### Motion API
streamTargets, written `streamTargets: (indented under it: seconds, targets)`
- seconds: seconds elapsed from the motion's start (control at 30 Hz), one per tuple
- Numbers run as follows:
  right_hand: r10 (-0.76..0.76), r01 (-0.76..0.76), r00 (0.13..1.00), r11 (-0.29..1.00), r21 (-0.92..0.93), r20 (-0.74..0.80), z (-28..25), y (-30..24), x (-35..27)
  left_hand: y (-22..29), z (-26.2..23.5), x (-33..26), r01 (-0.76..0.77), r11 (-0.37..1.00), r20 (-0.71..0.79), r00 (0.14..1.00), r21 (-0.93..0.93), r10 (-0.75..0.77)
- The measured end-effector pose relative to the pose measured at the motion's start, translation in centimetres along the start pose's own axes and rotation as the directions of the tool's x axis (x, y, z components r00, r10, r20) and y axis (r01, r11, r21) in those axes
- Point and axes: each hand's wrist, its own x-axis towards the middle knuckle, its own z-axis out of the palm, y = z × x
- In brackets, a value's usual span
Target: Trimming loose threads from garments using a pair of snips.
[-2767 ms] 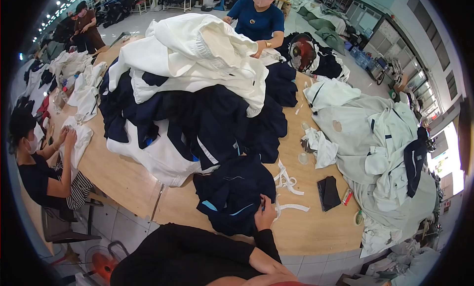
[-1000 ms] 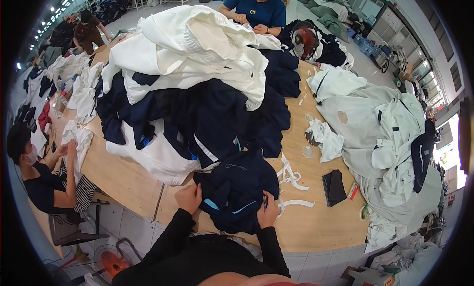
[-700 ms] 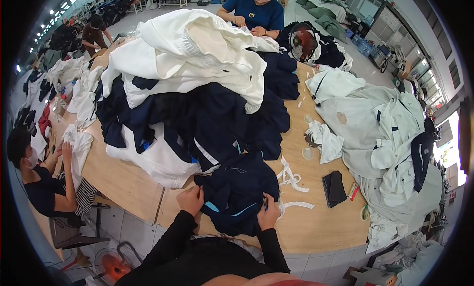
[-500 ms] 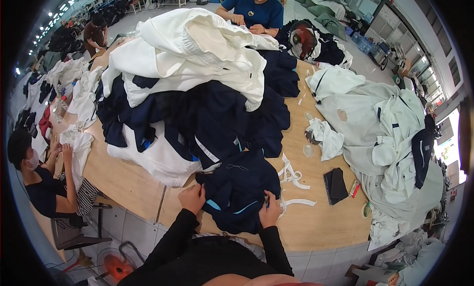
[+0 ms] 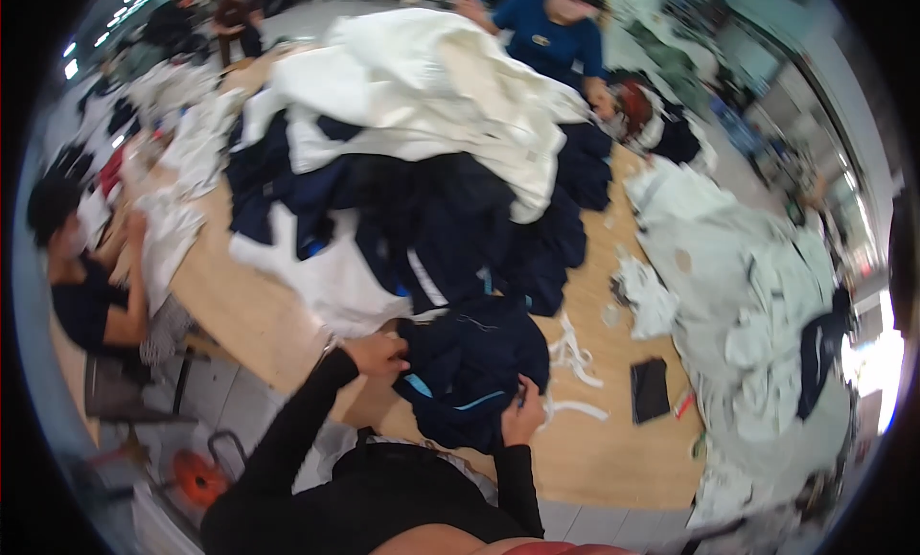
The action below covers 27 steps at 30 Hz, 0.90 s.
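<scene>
A navy garment [image 5: 470, 363] with light-blue trim lies bunched on the table in front of me, a loose pale thread on top. At its left edge is my left hand [image 5: 380, 353], its fingers bent and closed on the cloth, somewhat blurred. My right hand [image 5: 522, 416] is closed at the garment's right edge. A small dark thing shows between its thumb and fingers, too blurred to name; whether cloth is pinched there too is hard to see. Just beyond rises a large heap of navy garments [image 5: 431, 219] topped by white garments [image 5: 383, 85].
White strips [image 5: 575, 358], a dark folded cloth [image 5: 650, 390] and a red-and-white small object [image 5: 682, 404] lie to the right. Pale green garments [image 5: 757, 296] cover the table's right side. One co-worker [image 5: 556, 33] stands opposite; another [image 5: 91, 287] handles white cloth at left. An orange fan [image 5: 199, 476] stands lower left.
The view has shifted and blurred. My left hand has moved up along the garment's left edge, elbow swung outward. The right hand stays by the garment. The co-worker opposite has spread their arms apart.
</scene>
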Motion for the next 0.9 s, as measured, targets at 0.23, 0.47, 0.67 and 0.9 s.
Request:
streamTargets:
  seconds: [0.23, 0.47, 0.67, 0.9]
  targets:
    - [-0.03, 0.03, 1.0, 1.0, -0.009, 0.005, 0.0, -0.6, 0.4, 9.7, -35.5, -1.9, -0.536, 0.792, -0.778, 0.615, -0.293, 0.128]
    - [-0.063, 0.064, 0.996, 0.998, 0.019, -0.056, -0.2, -0.9, 0.3, 19.0, -30.9, -3.8, -0.431, 0.758, -0.87, -0.195, 0.49, 0.452]
    - [0.004, -0.004, 1.0, 1.0, -0.004, -0.008, -0.4, 0.3, -0.2, 11.8, -12.1, -1.5, -0.381, 0.758, -0.387, 0.687, 0.529, 0.615]
    - [0.032, -0.032, 0.999, 0.999, -0.021, 0.002, -0.2, 0.5, 0.1, 6.4, 6.7, -3.1, -0.17, 0.966, -0.41, 0.881, 0.194, 0.237]
